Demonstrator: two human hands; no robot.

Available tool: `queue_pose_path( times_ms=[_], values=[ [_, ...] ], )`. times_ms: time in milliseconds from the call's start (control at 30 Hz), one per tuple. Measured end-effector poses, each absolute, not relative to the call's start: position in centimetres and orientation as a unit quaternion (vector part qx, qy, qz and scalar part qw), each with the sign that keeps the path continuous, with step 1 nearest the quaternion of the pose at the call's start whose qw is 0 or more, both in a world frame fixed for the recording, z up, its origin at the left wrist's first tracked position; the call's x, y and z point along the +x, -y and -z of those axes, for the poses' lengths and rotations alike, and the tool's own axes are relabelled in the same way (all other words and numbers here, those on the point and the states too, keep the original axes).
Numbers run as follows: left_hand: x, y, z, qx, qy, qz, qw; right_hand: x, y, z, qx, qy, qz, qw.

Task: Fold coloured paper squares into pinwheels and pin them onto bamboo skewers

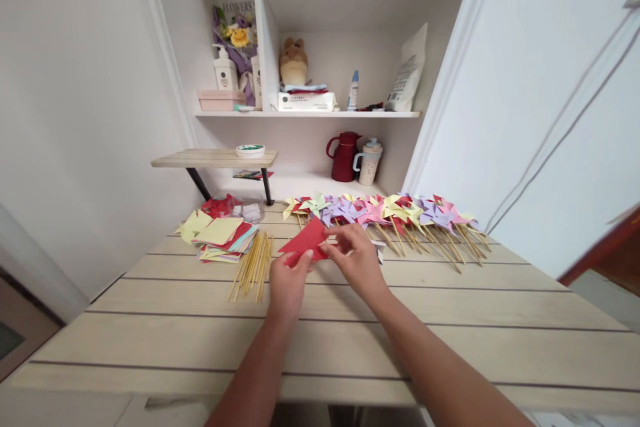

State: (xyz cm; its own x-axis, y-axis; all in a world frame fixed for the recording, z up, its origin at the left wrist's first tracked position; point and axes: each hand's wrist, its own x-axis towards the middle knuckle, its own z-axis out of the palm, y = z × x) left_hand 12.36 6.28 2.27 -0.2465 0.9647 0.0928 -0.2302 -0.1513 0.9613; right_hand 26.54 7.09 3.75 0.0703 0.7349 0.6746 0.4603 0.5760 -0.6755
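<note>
A red sheet of paper [306,237] is held up over the middle of the table. My left hand [289,280] pinches its lower edge, thumb on top. With thumb and forefinger, my right hand [356,255] grips the paper's right side. Whether the paper is cut or creased I cannot tell. Left of my hands lie a bundle of thin wooden sticks [253,263] and a stack of coloured paper sheets [220,230]. Behind my hands is a row of finished paper pinwheels [345,208] on sticks. A small pale object [380,250] is partly hidden behind my right hand.
On the slatted table [200,327], a clear container [249,209] and red paper pieces [220,205] sit at the back left. A small raised shelf [215,159] holds a round white tin [250,151]. A red jug [344,157] and a cup [370,161] stand behind the pinwheels.
</note>
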Motion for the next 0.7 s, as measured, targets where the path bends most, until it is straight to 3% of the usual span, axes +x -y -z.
queue_pose_path(
  times_ms=[167,367,567,700],
  values=[
    [12.3,-6.3,-1.7,0.477,-0.462,-0.636,0.394,27.4,-6.6,-4.7,-0.424,0.705,0.015,0.568],
    [12.3,-5.9,-1.8,0.441,-0.42,-0.657,0.444,27.4,-6.2,-5.0,-0.432,0.772,0.119,0.45],
    [12.4,-5.7,-2.0,0.464,-0.435,-0.647,0.421,27.4,-6.4,-4.7,-0.414,0.795,0.147,0.419],
    [12.6,-5.7,-1.9,0.519,-0.442,-0.63,0.373,27.5,-6.7,-4.5,-0.42,0.783,0.079,0.452]
  ],
)
